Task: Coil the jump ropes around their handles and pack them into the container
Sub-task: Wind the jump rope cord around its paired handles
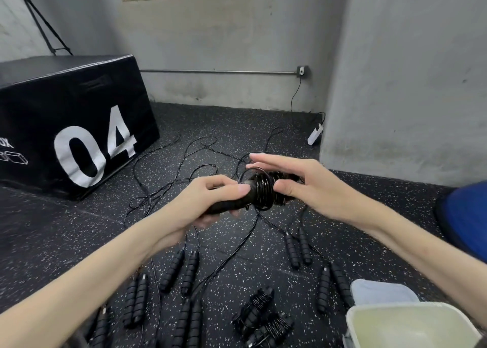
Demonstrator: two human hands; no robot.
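My left hand grips the black foam handles of a jump rope, held above the floor at mid-frame. Thin black rope is wound in several loops round the handles' right half. My right hand hovers over that coil, fingers straight and spread, thumb beside the loops. The rope's loose tail runs down to the floor. Several uncoiled ropes with paired black handles lie on the floor below. Two coiled bundles lie near the container, a pale plastic tub at the lower right.
A black plyo box marked 04 stands at the left. Loose rope loops sprawl across the speckled rubber floor. A grey wall corner juts out at the right; a blue object sits at the right edge. The tub's lid lies behind it.
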